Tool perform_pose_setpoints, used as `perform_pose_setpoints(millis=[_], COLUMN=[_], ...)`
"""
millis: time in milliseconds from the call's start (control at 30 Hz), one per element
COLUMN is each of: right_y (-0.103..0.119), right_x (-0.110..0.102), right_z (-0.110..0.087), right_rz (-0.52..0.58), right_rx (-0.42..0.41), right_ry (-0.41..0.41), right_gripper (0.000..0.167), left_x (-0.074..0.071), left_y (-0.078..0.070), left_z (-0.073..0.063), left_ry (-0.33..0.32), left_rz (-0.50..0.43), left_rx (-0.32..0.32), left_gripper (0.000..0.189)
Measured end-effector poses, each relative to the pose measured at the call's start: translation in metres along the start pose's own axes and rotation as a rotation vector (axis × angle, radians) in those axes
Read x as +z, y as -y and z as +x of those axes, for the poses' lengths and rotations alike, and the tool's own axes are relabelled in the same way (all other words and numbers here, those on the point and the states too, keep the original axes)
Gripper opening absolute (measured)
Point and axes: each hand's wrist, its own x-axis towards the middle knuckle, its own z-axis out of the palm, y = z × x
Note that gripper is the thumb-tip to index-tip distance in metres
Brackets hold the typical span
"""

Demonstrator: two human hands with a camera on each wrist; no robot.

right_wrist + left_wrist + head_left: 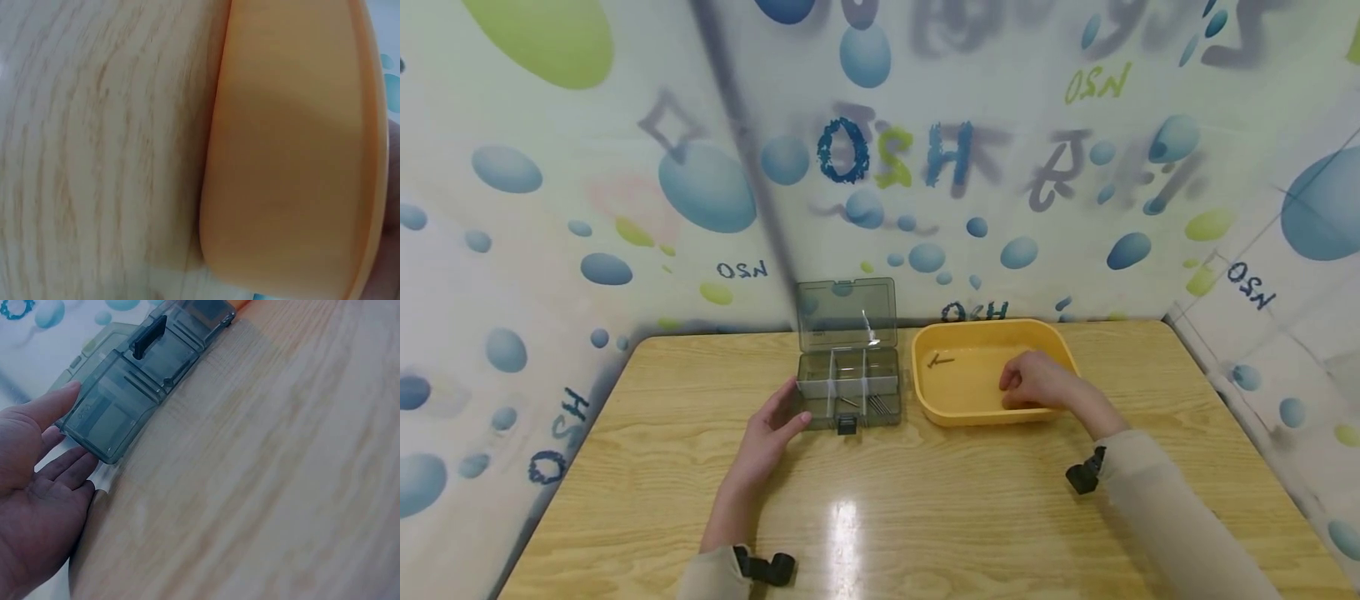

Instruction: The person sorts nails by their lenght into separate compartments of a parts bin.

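A smoky clear compartment box [813, 412] stands on the table with its lid [847, 315] raised. Several thin screws [878, 406] lie in its front right compartment, and another screw [848, 402] is in the front middle one. My left hand [769, 435] rests against the box's left side, thumb at the front corner and fingers fairly straight, also seen in the left wrist view. My right hand [1037, 382] reaches down into a yellow tray [958, 414] with bent fingers; whatever is at its fingertips is hidden. A few screws [940, 361] lie at the tray's left.
Box and tray stand side by side near the back of the wooden table [917, 508], close to a patterned wall covering [925, 208]. The tray's wall [287, 150] fills much of the right wrist view and hides most of that hand there.
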Motion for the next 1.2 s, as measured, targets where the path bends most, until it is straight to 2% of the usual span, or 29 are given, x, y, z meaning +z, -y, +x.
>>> perform_pose_setpoints(millis=[200, 533, 633, 900, 1200], right_y=[0.003, 0.01, 0.011, 0.019, 0.03], right_x=[0.005, 0.008, 0.01, 0.011, 0.012], right_z=[0.003, 0.008, 0.01, 0.011, 0.009], right_rz=[-0.014, -0.061, -0.04, 0.107, 0.128], right_rx=[-0.016, -0.009, -0.01, 0.006, -0.003], right_ry=[0.0, -0.053, -0.062, -0.107, -0.171], right_gripper=[0.01, 0.007, 0.006, 0.01, 0.017], left_x=[0.0, -0.001, -0.002, -0.002, -0.002], left_y=[0.0, 0.001, 0.001, -0.003, -0.002], left_z=[0.0, -0.001, -0.002, -0.004, -0.004], left_ry=[0.002, 0.012, 0.018, 0.027, 0.03], left_rz=[0.0, 0.002, 0.01, 0.014, 0.022], left_rx=[-0.003, -0.011, -0.024, -0.028, -0.011], left_gripper=[0.067, 0.069, 0.07, 0.07, 0.069])
